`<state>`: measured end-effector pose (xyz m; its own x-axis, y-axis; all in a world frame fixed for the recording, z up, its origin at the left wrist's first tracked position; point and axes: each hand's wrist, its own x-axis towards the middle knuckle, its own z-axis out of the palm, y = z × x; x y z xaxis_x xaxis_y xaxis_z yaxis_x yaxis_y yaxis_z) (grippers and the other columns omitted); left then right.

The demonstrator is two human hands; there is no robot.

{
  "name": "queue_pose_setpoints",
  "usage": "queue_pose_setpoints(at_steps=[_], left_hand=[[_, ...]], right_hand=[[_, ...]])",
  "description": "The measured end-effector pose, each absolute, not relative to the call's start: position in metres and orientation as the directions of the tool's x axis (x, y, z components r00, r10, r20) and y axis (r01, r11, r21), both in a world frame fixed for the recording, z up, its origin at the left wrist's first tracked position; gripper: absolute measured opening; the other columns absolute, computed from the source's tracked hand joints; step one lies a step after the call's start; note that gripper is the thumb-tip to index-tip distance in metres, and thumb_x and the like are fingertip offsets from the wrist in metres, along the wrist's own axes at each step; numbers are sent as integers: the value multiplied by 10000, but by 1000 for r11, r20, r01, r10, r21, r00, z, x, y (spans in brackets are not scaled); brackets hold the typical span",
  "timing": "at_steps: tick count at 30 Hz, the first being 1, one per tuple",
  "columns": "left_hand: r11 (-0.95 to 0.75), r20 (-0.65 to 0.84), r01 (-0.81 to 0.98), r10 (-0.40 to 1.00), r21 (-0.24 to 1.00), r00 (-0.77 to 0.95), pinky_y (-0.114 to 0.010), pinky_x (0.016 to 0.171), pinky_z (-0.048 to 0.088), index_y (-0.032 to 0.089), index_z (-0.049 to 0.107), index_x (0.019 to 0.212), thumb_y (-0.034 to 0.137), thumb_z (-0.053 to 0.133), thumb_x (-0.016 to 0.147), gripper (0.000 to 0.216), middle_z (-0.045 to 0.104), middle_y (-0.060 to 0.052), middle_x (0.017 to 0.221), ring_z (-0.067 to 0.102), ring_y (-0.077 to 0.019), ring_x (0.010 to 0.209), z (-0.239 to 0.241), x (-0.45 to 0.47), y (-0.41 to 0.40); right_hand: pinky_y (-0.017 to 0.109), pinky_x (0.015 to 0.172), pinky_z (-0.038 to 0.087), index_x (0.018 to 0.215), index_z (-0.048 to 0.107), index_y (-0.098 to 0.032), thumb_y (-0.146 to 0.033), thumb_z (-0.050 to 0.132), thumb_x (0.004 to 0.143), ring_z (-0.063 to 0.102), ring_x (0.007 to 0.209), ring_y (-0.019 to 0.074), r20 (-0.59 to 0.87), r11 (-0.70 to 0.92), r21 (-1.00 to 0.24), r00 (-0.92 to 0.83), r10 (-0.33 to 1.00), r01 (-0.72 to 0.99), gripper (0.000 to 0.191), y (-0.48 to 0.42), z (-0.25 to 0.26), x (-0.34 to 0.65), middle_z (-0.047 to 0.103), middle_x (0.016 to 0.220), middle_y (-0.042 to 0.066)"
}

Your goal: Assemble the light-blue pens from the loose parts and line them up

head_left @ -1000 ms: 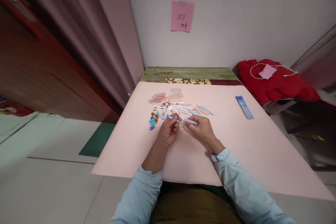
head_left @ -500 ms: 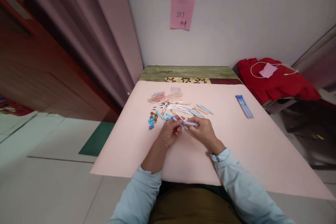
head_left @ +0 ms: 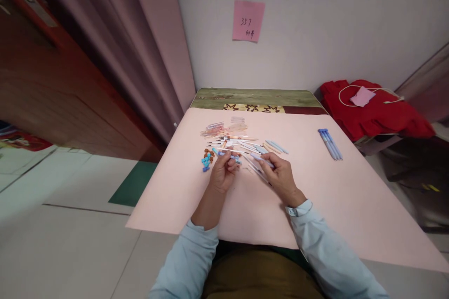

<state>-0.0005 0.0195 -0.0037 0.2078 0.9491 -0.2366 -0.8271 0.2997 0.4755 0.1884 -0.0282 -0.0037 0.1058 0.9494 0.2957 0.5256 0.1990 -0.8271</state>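
Left hand point(head_left: 223, 172): grip closed on slim blue plastic pen piece point(head_left: 221, 153), frame centre | right hand point(head_left: 280, 176): pinching pale lavender plastic tube point(head_left: 261, 160), just right, apart | step: probably pen assembly, detail blurred | next: calls for aligning ends

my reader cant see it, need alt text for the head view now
The left hand holds a blue tube, the right hand a lavender tube, over a pink sheet. Pen parts lie beyond, blue pens to the right.
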Motion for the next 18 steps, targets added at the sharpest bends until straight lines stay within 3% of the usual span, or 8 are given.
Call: queue_pose_setpoints(at_steps=[12,18], left_hand=[[306,-244,-795,948,524,204,-90,393,286,110,614,841,124,737,754,151,629,-14,729,411,8,459,-1,2,18],[304,-222,-769,951,563,213,-96,394,297,123,614,832,154,771,723,193,638,-7,727,416,3,457,-6,3,18]], right_hand=[[235,502,308,874,670,-186,-325,599,865,385,514,93,367,265,-825,116,923,499,156,-28,-7,188,519,614,-44],[240,523,353,882,689,-186,-313,614,870,454,548,105,383,295,-827,96,919,479,148,-28,-5,187,605,682,-15]])
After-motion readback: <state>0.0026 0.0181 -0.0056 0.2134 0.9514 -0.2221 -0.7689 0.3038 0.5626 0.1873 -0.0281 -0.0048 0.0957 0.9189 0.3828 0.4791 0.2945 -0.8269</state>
